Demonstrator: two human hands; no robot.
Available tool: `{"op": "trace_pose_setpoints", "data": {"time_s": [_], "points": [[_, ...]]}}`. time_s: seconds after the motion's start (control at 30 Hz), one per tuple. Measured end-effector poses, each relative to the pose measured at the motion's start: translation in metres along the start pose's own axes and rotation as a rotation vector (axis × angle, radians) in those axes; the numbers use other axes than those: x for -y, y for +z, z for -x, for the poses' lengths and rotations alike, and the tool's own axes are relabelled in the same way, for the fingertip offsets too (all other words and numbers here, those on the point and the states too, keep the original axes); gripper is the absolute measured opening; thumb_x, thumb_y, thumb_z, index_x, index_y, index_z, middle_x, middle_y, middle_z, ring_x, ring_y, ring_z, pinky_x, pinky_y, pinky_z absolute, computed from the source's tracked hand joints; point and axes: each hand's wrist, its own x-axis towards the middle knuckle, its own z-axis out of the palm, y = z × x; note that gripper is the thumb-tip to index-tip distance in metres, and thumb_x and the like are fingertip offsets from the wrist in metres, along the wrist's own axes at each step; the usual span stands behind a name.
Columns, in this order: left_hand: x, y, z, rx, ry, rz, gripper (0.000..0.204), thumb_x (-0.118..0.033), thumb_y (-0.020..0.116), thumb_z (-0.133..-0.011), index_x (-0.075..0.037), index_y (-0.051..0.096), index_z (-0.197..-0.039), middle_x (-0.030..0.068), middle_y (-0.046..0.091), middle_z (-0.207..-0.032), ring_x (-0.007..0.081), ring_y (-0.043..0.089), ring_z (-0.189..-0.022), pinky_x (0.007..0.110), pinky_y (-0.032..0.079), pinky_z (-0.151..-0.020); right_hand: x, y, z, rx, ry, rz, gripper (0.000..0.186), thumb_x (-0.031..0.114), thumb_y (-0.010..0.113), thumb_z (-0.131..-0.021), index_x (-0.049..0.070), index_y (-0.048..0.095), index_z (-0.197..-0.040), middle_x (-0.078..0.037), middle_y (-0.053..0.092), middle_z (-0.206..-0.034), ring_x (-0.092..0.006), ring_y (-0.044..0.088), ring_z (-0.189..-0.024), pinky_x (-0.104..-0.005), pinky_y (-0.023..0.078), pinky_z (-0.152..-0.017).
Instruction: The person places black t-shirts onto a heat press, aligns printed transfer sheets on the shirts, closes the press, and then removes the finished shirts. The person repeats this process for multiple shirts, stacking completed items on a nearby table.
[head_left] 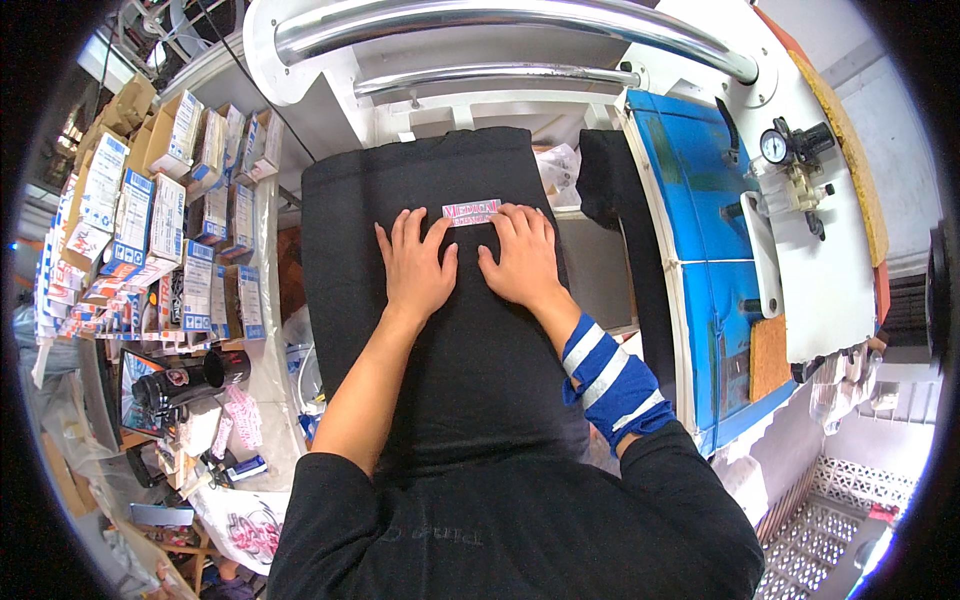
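Head view, looking down. I see a black fabric garment (450,330) laid flat over a padded platen, its cloth smooth and almost uncreased, running from just beyond my fingertips back toward my body. On it lies a small rectangular transfer label, pink and white with red lettering (471,212); the print is too small for me to make out. The label sits at the far edge of both hands, between the fingertips and touching them.

My left hand (415,265) rests palm-down on the cloth, fingers spread and extended, gripping nothing; its fingertips reach the label's left end. My right hand (522,258) lies flat just beside it, fingers likewise stretched out, pressing on the label's right end without closing around it. A blue-and-white striped cuff (605,375) covers the right forearm.

Beyond the hands, a curved chrome handle bar (500,25) spans a white machine housing (700,30). To the right of the right hand stands a blue panel (690,200). To the left of the left hand, stacked white-and-blue cardboard boxes (150,220) crowd a shelf. The garment's near end is hidden by my black-clad torso, and the platen beneath it is wholly covered.
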Motion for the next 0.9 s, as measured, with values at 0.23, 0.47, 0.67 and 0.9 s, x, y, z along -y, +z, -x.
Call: {"op": "trace_pose_setpoints", "data": {"time_s": [0.23,0.47,0.67,0.9], "points": [[-0.008,-0.011,-0.026,-0.053,-0.124,0.094,0.022,-0.017,0.072,-0.088,-0.012,0.071,-0.109,0.0082,0.059,-0.124,0.0314,0.051,-0.128,0.063,0.022,-0.119,-0.008,-0.013,-0.029,0.049,0.160,-0.033,0.021,0.020,0.071,-0.079,0.006,0.067,-0.095,-0.014,0.060,-0.118,-0.0355,0.054,-0.117,-0.0530,0.040,-0.099],[0.001,0.015,0.011,-0.143,-0.086,0.005,0.029,-0.020,0.065,-0.098,-0.012,0.073,-0.125,0.0040,0.063,-0.123,0.0262,0.053,-0.124,0.061,0.025,-0.119,-0.014,-0.063,0.088,-0.280,0.031,-0.218,0.012,0.003,0.070,-0.080,0.005,0.067,-0.091,-0.015,0.067,-0.107,-0.0372,0.062,-0.105,-0.0467,0.048,-0.094],[-0.005,0.015,0.013,-0.178,-0.034,-0.059,0.030,-0.024,0.065,-0.098,-0.015,0.074,-0.124,0.0048,0.061,-0.124,0.0278,0.053,-0.124,0.066,0.024,-0.120,-0.023,-0.186,0.187,-0.453,0.157,-0.086,0.015,-0.004,0.073,-0.080,0.004,0.070,-0.092,-0.014,0.070,-0.099,-0.0330,0.068,-0.095,-0.0417,0.055,-0.086],[-0.006,0.014,0.014,-0.141,-0.079,-0.118,0.029,-0.024,0.064,-0.098,-0.017,0.075,-0.124,0.0042,0.062,-0.127,0.0291,0.053,-0.126,0.067,0.025,-0.120,-0.135,-0.336,0.247,-0.779,0.531,0.529,0.024,0.018,0.068,-0.099,0.002,0.070,-0.117,-0.015,0.071,-0.114,-0.0316,0.067,-0.107,-0.0408,0.052,-0.093]]}}
